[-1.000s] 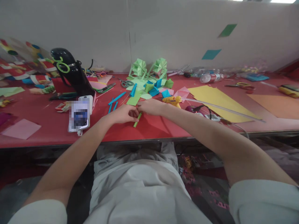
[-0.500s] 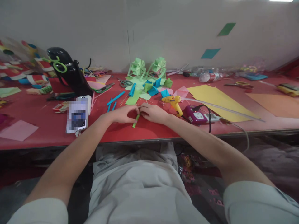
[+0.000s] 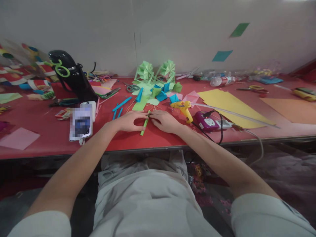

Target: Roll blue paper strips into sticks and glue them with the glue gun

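Observation:
A narrow green paper strip (image 3: 144,127), folded or rolled, lies at a slant on the red tabletop between my hands. My left hand (image 3: 129,121) is curved round its left side, with the fingertips at the upper end and the thumb lower down against it. From the right, my right hand (image 3: 165,121) grips the upper end with its fingertips, which partly hide it. Just beyond are blue paper sticks (image 3: 122,104) and a flat green paper piece (image 3: 140,104). A yellow glue gun (image 3: 183,109) rests to the right of my right hand.
On the left are a phone (image 3: 81,123) and a tall black object (image 3: 70,75). Green folded-paper models (image 3: 168,69) stand at the back. A purple power socket (image 3: 206,121) with cables and yellow paper sheets (image 3: 237,108) lie on the right. The table edge is near me.
My fingers have shifted slightly along the strip, and more of its upper part shows between my hands. My right hand has moved a little to the right and lies flatter.

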{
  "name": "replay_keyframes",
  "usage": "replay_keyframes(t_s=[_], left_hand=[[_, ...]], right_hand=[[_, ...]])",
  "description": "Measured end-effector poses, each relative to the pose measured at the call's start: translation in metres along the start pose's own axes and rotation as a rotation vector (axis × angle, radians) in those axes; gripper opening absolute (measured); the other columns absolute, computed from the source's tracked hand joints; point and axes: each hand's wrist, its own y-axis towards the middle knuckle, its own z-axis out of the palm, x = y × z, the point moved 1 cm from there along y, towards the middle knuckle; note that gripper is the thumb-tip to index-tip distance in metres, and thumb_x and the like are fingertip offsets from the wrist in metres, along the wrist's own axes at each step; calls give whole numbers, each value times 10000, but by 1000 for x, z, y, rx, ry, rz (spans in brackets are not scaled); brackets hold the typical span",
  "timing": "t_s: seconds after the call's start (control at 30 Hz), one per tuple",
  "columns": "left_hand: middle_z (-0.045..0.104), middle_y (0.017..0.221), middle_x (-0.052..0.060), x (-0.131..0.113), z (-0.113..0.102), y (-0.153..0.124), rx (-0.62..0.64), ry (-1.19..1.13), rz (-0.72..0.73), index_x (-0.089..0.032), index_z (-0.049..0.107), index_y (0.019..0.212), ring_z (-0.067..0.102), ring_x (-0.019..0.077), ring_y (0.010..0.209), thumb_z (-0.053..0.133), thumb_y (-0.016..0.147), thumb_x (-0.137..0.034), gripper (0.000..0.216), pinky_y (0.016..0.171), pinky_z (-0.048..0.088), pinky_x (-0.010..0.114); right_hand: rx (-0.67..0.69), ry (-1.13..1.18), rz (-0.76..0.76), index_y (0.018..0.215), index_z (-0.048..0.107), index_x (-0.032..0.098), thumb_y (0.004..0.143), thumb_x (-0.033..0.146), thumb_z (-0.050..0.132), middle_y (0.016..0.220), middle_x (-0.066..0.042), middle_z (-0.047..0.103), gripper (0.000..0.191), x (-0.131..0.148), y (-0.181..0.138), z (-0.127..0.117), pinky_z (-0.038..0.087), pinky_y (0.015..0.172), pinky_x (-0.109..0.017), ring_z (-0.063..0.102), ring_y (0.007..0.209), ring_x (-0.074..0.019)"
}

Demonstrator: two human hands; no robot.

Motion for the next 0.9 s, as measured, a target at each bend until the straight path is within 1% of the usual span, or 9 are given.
replay_keyframes(t_s=[0.27, 0.37, 0.47, 0.53, 0.6, 0.67, 0.73, 0.8, 0.9], left_hand=[[367, 1621, 72, 6, 7, -2, -22, -9, 44, -264, 554, 1422, 299, 284, 1519, 652, 858, -523, 628, 1238, 202, 499], [369, 1620, 58, 3, 7, -2, -24, -5, 44, -281, 566, 1411, 316, 301, 1510, 648, 851, -525, 616, 1233, 215, 521], [373, 1618, 48, 1, 7, -3, -30, -1, 50, -292, 563, 1411, 330, 308, 1503, 645, 847, -536, 620, 1233, 219, 535], [373, 1617, 50, 1, 8, -4, -35, 4, 53, -291, 558, 1413, 336, 307, 1501, 640, 848, -532, 620, 1235, 216, 542], [378, 1614, 52, 1, 8, -4, -42, 14, 57, -285, 563, 1405, 344, 308, 1496, 638, 848, -524, 610, 1234, 218, 544], [387, 1610, 49, 0, 9, -3, -51, 26, 58, -282, 574, 1391, 351, 309, 1492, 636, 848, -520, 596, 1234, 220, 544], [397, 1606, 45, -1, 9, -3, -53, 32, 56, -279, 579, 1383, 354, 308, 1491, 632, 849, -523, 590, 1235, 221, 535], [410, 1600, 51, -2, 8, -4, -58, 31, 39, -267, 554, 1411, 361, 311, 1486, 635, 842, -530, 632, 1233, 230, 520], [435, 1585, 69, -4, 7, -5, -76, 5, 1, -250, 435, 1511, 393, 322, 1463, 655, 826, -519, 769, 1209, 275, 501]], right_hand=[[-27, 16, 42, 1313, 653, 128, 952, 169, 461, 1411, -157, 614, 411, -3, -2, 6, 356, 1168, -451, 518, 1360, -251], [-54, 32, 29, 1289, 671, 123, 931, 158, 478, 1402, -156, 622, 409, -7, -2, 10, 369, 1166, -448, 528, 1355, -265], [-125, 51, 52, 1221, 703, 152, 919, 176, 498, 1361, -139, 654, 367, -7, -5, 8, 426, 1116, -436, 578, 1292, -276], [-198, 71, 109, 1127, 724, 171, 918, 200, 504, 1246, -128, 710, 305, -6, -14, 2, 490, 1021, -410, 641, 1172, -271], [-275, 98, 199, 977, 723, 179, 911, 221, 509, 1040, -111, 746, 227, -4, -29, -6, 528, 882, -365, 682, 986, -249], [-366, 104, 318, 843, 679, 191, 883, 238, 538, 891, -89, 720, 154, -3, -51, -12, 521, 785, -339, 665, 839, -225], [-513, 36, 468, 800, 628, 201, 883, 294, 549, 794, -77, 668, 148, -5, -75, -17, 508, 733, -348, 626, 764, -224], [-649, -66, 561, 865, 608, 200, 879, 345, 557, 856, -97, 652, 154, -11, -94, -21, 505, 787, -387, 613, 844, -250], [-692, -177, 636, 1064, 595, 154, 851, 392, 589, 1066, -180, 644, 319, -25, -103, -24, 484, 890, -474, 589, 1020, -317]])
